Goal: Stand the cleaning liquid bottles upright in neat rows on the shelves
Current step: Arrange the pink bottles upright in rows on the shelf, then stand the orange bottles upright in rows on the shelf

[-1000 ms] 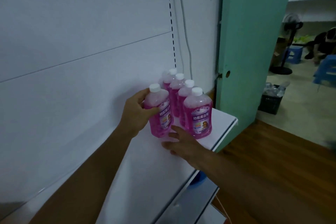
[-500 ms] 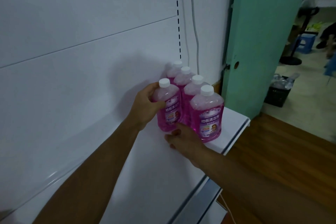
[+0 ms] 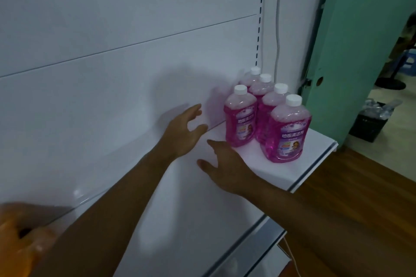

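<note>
1. Five pink cleaning liquid bottles (image 3: 276, 119) stand upright at the right end of the white shelf (image 3: 258, 171), four in one row, one beside it.
2. Left hand (image 3: 182, 132): fingers spread, holding nothing, near the leftmost bottle (image 3: 240, 119).
3. Right hand (image 3: 227, 164): fingers straight, apparently resting on the shelf.
</note>
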